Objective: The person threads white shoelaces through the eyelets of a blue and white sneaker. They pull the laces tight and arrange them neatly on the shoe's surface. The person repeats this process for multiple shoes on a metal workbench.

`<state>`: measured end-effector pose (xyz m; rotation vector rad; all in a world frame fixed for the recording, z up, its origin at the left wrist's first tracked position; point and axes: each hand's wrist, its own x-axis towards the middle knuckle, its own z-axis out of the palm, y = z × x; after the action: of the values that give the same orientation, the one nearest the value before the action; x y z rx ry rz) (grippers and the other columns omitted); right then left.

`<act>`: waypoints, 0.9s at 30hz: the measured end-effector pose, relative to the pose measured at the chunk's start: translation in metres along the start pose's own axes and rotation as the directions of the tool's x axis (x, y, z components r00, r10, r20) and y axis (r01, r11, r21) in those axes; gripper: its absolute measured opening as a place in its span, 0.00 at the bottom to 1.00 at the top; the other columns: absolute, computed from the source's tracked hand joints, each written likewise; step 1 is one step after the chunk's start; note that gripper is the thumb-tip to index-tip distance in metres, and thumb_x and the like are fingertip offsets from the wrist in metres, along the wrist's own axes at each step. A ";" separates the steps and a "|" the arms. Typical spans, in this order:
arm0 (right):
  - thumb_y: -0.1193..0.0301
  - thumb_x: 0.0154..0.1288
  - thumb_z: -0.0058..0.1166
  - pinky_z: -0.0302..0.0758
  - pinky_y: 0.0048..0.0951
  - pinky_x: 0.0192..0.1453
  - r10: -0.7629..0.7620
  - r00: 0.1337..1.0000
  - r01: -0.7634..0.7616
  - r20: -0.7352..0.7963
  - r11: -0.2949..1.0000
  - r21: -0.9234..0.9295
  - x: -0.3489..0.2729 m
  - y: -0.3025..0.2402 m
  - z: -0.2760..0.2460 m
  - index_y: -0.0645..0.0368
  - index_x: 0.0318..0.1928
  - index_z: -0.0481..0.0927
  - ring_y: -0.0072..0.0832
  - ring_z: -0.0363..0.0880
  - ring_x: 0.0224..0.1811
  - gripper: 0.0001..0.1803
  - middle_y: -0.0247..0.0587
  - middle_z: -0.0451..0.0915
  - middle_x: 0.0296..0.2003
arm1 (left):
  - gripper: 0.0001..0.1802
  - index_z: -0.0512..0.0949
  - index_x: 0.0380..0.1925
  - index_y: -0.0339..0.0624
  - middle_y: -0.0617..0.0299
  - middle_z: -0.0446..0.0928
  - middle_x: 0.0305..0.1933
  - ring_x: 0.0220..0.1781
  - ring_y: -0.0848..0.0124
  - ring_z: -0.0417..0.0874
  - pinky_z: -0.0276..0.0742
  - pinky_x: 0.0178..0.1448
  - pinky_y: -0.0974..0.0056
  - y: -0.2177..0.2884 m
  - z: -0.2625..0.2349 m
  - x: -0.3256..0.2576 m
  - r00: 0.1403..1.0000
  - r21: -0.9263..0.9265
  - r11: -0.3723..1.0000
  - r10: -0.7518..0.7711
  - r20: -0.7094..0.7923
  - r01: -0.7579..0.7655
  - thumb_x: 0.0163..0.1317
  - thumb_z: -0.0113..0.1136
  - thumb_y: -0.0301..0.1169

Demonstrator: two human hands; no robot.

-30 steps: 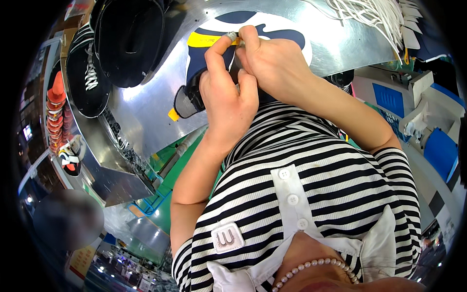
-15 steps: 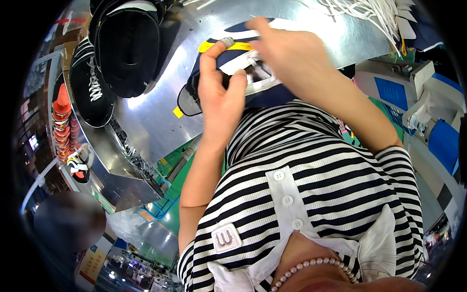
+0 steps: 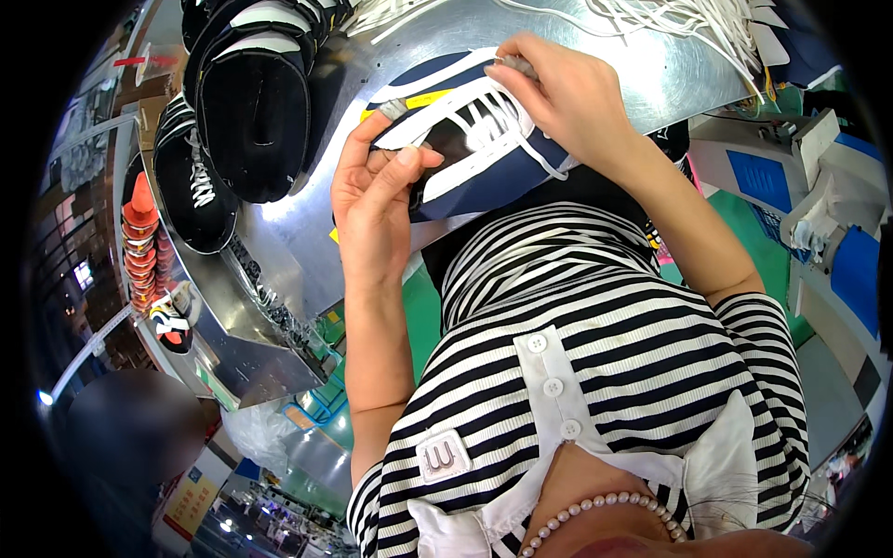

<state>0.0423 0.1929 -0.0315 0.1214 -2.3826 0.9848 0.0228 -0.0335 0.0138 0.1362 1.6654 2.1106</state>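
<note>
A navy and white shoe upper [image 3: 479, 189] lies tilted in front of me at the near edge of the metal table, its dark opening facing up. A white shoelace [image 3: 542, 160] crosses its eyelet rows in several passes, with one end hanging over the near side. My left hand [image 3: 377, 200] is closed on the upper's left part, thumb inside the opening and a wrapped fingertip outside. My right hand [image 3: 581, 102] pinches at the far side of the lacing, apparently on the shoelace; its fingertips partly hide the grip. A yellow strip [image 3: 428, 99] shows along the upper's far side.
Stacked black shoe uppers [image 3: 251, 130] and a black laced shoe [image 3: 193, 181] stand on the left of the metal table [image 3: 279, 246]. Loose white laces [image 3: 679, 26] are heaped at the far right. Grey and blue equipment [image 3: 753, 172] stands to the right.
The upper has turned so that its laced eyelets show. My left hand has shifted left with it. My right hand, blurred over the upper before, now pinches at the far side of the lacing.
</note>
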 end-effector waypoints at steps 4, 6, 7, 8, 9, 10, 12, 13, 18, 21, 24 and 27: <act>0.58 0.61 0.64 0.71 0.28 0.24 0.260 0.957 -0.280 0.131 0.943 0.179 -0.001 -0.006 -0.024 0.55 0.36 0.80 0.30 0.79 0.20 0.14 0.35 0.79 0.19 | 0.27 0.63 0.64 0.31 0.51 0.81 0.52 0.47 0.72 0.79 0.73 0.58 0.66 0.025 0.019 -0.015 0.983 0.625 0.780 0.088 -0.158 0.031 0.69 0.56 0.29; 0.55 0.59 0.65 0.73 0.30 0.26 0.401 0.820 -0.487 0.408 0.863 0.132 -0.016 -0.022 -0.054 0.54 0.36 0.81 0.30 0.80 0.20 0.17 0.36 0.79 0.19 | 0.27 0.67 0.59 0.29 0.49 0.79 0.51 0.52 0.62 0.80 0.75 0.56 0.60 0.020 0.016 -0.031 0.972 0.869 0.472 0.230 0.045 -0.152 0.64 0.63 0.30; 0.56 0.59 0.65 0.73 0.31 0.26 0.327 0.850 -0.389 0.413 0.919 0.071 -0.025 -0.029 -0.054 0.54 0.36 0.81 0.31 0.80 0.21 0.15 0.37 0.79 0.19 | 0.28 0.72 0.55 0.31 0.46 0.77 0.53 0.53 0.56 0.80 0.73 0.58 0.58 0.017 0.027 -0.039 0.952 0.898 0.371 0.275 0.137 -0.237 0.57 0.70 0.33; 0.58 0.59 0.64 0.72 0.32 0.26 0.253 0.871 -0.283 0.420 0.959 0.011 -0.034 -0.032 -0.048 0.54 0.36 0.81 0.33 0.80 0.21 0.14 0.37 0.79 0.20 | 0.28 0.74 0.52 0.34 0.47 0.79 0.49 0.49 0.54 0.81 0.72 0.56 0.57 0.011 0.038 -0.038 0.919 0.942 0.166 0.320 0.229 -0.293 0.54 0.72 0.35; 0.60 0.59 0.63 0.72 0.34 0.26 0.246 0.878 -0.263 0.411 0.965 -0.016 -0.042 -0.029 -0.037 0.54 0.35 0.80 0.35 0.80 0.22 0.12 0.38 0.79 0.20 | 0.25 0.75 0.49 0.35 0.49 0.79 0.45 0.46 0.55 0.81 0.72 0.53 0.57 0.001 0.042 -0.031 0.907 0.946 0.118 0.343 0.246 -0.301 0.54 0.72 0.34; 0.62 0.58 0.63 0.72 0.36 0.26 0.233 0.886 -0.236 0.400 0.971 -0.043 -0.041 -0.028 -0.029 0.54 0.34 0.80 0.37 0.80 0.23 0.11 0.39 0.79 0.21 | 0.22 0.76 0.46 0.37 0.51 0.80 0.41 0.43 0.56 0.81 0.71 0.49 0.57 -0.005 0.044 -0.020 0.891 0.949 0.068 0.370 0.263 -0.308 0.54 0.71 0.34; 0.68 0.57 0.60 0.72 0.38 0.26 0.205 0.937 -0.220 0.283 0.975 0.025 -0.031 -0.038 -0.041 0.54 0.31 0.77 0.40 0.79 0.23 0.06 0.39 0.78 0.22 | 0.13 0.78 0.38 0.41 0.58 0.80 0.32 0.36 0.60 0.80 0.68 0.41 0.58 -0.004 0.046 -0.006 0.873 0.950 0.048 0.412 0.263 -0.309 0.55 0.68 0.32; 0.69 0.56 0.60 0.72 0.36 0.26 0.114 0.951 -0.107 0.287 0.994 -0.037 -0.027 -0.046 -0.056 0.54 0.32 0.77 0.36 0.78 0.23 0.06 0.38 0.77 0.23 | 0.11 0.79 0.37 0.42 0.58 0.80 0.33 0.36 0.59 0.80 0.69 0.40 0.58 -0.003 0.046 -0.001 0.880 0.951 0.092 0.414 0.234 -0.296 0.55 0.68 0.31; 0.71 0.51 0.59 0.73 0.36 0.24 -0.303 0.669 0.301 0.679 0.945 0.125 -0.072 -0.047 -0.070 0.53 0.27 0.75 0.35 0.77 0.22 0.05 0.36 0.73 0.21 | 0.11 0.80 0.38 0.42 0.56 0.78 0.33 0.36 0.56 0.79 0.72 0.40 0.56 -0.004 0.036 0.020 0.846 0.939 0.148 0.494 0.203 -0.312 0.55 0.67 0.29; 0.72 0.57 0.64 0.75 0.29 0.28 -0.084 0.870 0.013 0.485 0.989 0.148 -0.057 -0.039 -0.072 0.55 0.38 0.83 0.31 0.81 0.25 0.07 0.38 0.81 0.27 | 0.11 0.79 0.39 0.39 0.53 0.77 0.33 0.36 0.53 0.78 0.73 0.40 0.55 -0.004 0.032 0.024 0.832 0.926 0.160 0.511 0.218 -0.341 0.55 0.66 0.27; 0.62 0.64 0.61 0.70 0.26 0.28 0.383 0.858 -0.505 0.343 0.756 0.417 -0.029 -0.023 -0.044 0.60 0.38 0.85 0.21 0.76 0.22 0.13 0.37 0.80 0.20 | 0.11 0.79 0.39 0.37 0.51 0.76 0.32 0.36 0.52 0.78 0.73 0.41 0.55 0.001 0.041 0.015 0.809 0.852 0.265 0.524 0.267 -0.452 0.56 0.66 0.26; 0.68 0.66 0.61 0.65 0.16 0.31 0.410 0.717 -0.694 0.563 0.493 0.525 -0.013 -0.023 -0.027 0.61 0.37 0.81 0.11 0.69 0.27 0.08 0.24 0.75 0.25 | 0.12 0.79 0.40 0.36 0.52 0.74 0.30 0.33 0.54 0.76 0.71 0.38 0.55 0.006 0.052 0.005 0.803 0.817 0.273 0.493 0.335 -0.508 0.55 0.65 0.23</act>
<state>0.0717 0.1924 -0.0079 -0.2574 -2.2152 2.4024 0.0345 0.0147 0.0323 1.1583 2.8466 1.2241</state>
